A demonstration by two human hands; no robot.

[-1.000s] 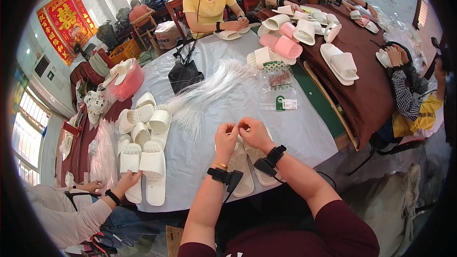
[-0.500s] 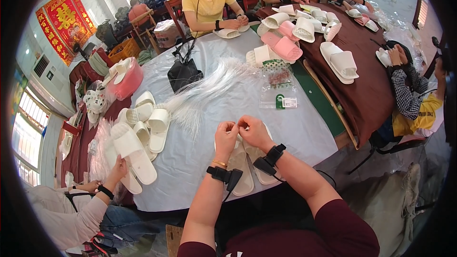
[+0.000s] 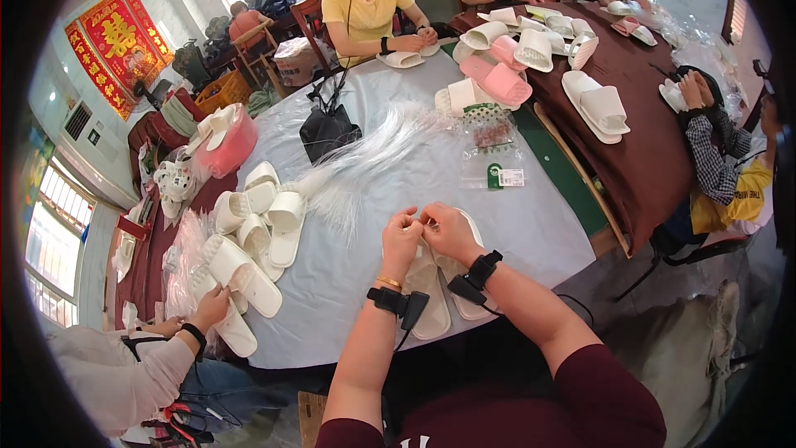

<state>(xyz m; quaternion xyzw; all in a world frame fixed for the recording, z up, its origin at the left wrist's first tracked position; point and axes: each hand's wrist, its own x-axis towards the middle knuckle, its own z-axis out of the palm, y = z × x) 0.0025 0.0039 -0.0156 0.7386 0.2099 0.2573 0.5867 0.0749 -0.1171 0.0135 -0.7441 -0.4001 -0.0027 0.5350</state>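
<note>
The left hand and right hand are nearly together, fingers curled in, tips close; whether they pinch anything, I cannot tell. A slipper pair lies beneath them. Beyond the left hand spread pale strands; beyond the right, a clear bag. More slippers lie left.

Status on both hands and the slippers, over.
Left hand and right hand nearly meeting, grip unclear. White slippers beneath, partly covered by hands and forearms. Plastic bag beyond, apart from hands.
</note>
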